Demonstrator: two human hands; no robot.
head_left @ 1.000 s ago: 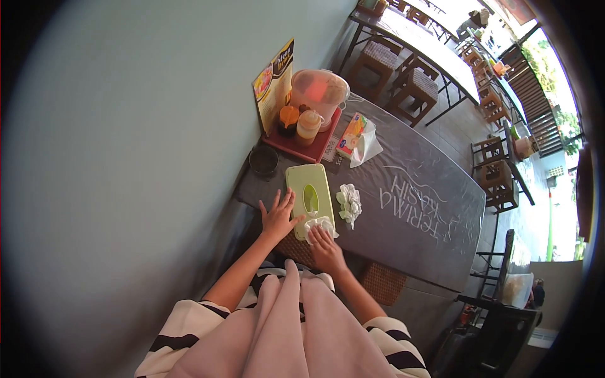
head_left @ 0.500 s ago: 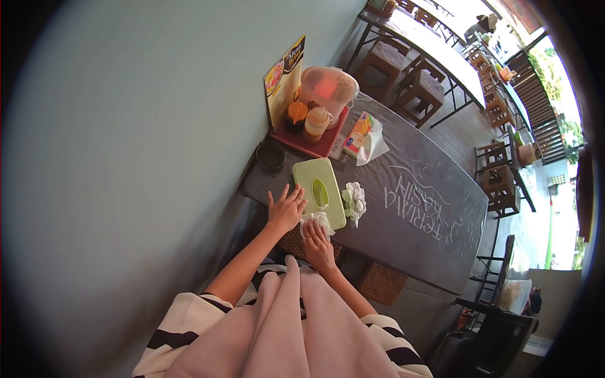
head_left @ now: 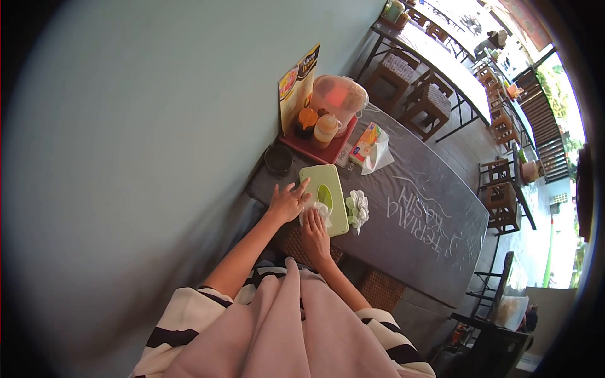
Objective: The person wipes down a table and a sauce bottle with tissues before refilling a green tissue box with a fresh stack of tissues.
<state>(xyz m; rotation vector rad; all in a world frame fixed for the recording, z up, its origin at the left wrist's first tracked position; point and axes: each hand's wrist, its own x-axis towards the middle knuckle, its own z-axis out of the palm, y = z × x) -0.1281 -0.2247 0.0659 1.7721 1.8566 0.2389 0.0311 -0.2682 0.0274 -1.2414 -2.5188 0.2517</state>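
A pale green tissue box (head_left: 339, 211) with an oval slot in its lid lies near the table's edge in front of me. My left hand (head_left: 290, 200) is at its left side, fingers spread, the index finger reaching over the lid. Under the fingertips of my right hand (head_left: 314, 234) is a crumpled white tissue (head_left: 322, 211), pressed on the lid beside the slot. The fingers partly cover this tissue. Just right of the box sits a bunched white and pale green item (head_left: 357, 211), which looks like crumpled tissue or cloth.
Along the wall, a red tray (head_left: 309, 148) carries sauce bottles (head_left: 326, 130), a clear tub (head_left: 340, 101) and a menu card (head_left: 293, 94). Close by are a dark round bowl (head_left: 278, 160) and a tissue pack (head_left: 368, 145). Stools (head_left: 428, 107) and other tables stand beyond.
My right hand has slid the tissue from the box's near edge up onto the lid, towards the slot. My left index finger is now more outstretched. The view has shifted slightly.
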